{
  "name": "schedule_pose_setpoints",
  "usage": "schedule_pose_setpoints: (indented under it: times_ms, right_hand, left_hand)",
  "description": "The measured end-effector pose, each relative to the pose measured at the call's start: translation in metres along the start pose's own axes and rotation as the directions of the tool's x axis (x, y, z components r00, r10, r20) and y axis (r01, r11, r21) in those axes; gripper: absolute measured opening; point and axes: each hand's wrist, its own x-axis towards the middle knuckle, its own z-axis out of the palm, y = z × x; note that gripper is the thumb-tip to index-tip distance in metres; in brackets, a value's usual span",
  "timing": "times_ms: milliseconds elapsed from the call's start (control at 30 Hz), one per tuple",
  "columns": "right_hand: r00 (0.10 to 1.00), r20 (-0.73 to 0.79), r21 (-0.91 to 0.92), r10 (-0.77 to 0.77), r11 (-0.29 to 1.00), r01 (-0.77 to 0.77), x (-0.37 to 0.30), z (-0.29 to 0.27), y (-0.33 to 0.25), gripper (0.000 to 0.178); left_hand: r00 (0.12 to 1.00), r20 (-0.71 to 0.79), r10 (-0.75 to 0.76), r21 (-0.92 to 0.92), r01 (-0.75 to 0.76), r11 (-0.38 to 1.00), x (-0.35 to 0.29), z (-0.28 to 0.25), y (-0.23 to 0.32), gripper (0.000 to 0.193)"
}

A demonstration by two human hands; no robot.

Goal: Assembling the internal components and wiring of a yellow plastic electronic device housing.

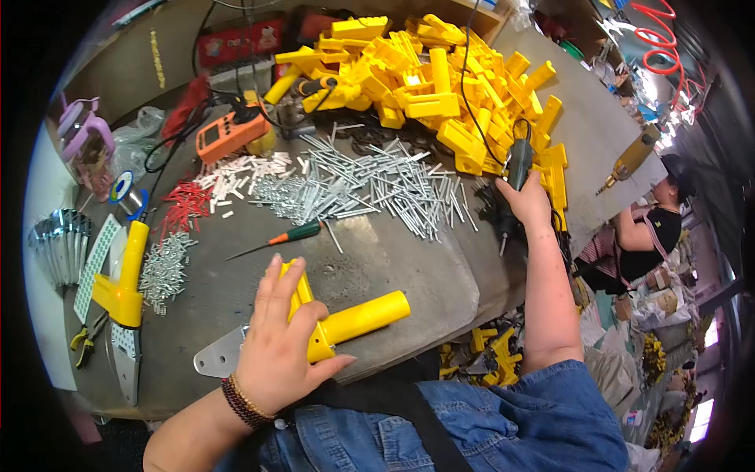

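My left hand [275, 342] lies over a yellow plastic tool body [366, 316] at the near edge of the bench, thumb on its near side and fingers across its far side. A flat metal blade [217, 359] with holes sticks out to the left from under that hand. Farther right, my right hand [528, 203] is closed around a dark electric screwdriver [517, 164] hanging from a cord, its tip pointing down. Between the hands and the parts lies a green-handled screwdriver [303, 231].
Loose metal pins [393, 185] lie mid-bench, before a heap of yellow plastic bodies [440, 94]. White sleeves [244, 175], red pieces [187, 203], small screws [165, 267], an orange meter [230, 138] and another yellow-handled tool [122, 283] sit left. A co-worker [657, 236] sits right.
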Motion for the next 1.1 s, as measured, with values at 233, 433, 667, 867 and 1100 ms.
schedule_pose_setpoints:
  times_ms: [233, 433, 667, 867, 1100]
  right_hand:
    - [0.945, -0.325, 0.839, -0.025, 0.453, 0.300, -0.004, -0.014, 0.037, 0.059]
    - [0.590, -0.128, 0.880, -0.797, -0.365, -0.303, -0.124, -0.056, -0.023, 0.047]
    - [0.374, -0.053, 0.824, -0.926, -0.252, -0.507, -0.153, -0.043, -0.018, 0.040]
    - [0.663, 0.039, 0.500, -0.747, -0.560, -0.661, -0.187, -0.021, -0.017, 0.045]
    - [0.700, 0.087, 0.371, -0.709, -0.629, -0.683, -0.209, -0.002, -0.042, 0.048]
  left_hand:
    - [1.000, 0.022, 0.013, -0.056, -0.012, 0.998, 0.001, 0.004, -0.004, 0.051]
    - [0.999, -0.036, 0.017, -0.032, -0.018, 0.999, -0.006, 0.006, -0.007, 0.053]
    - [0.998, -0.049, 0.041, 0.007, -0.040, 0.999, -0.005, 0.008, -0.008, 0.054]
    - [0.998, -0.048, 0.029, 0.011, -0.028, 1.000, -0.004, 0.010, -0.005, 0.050]
    - [0.997, -0.070, 0.038, 0.035, -0.035, 0.999, -0.004, 0.012, -0.004, 0.048]
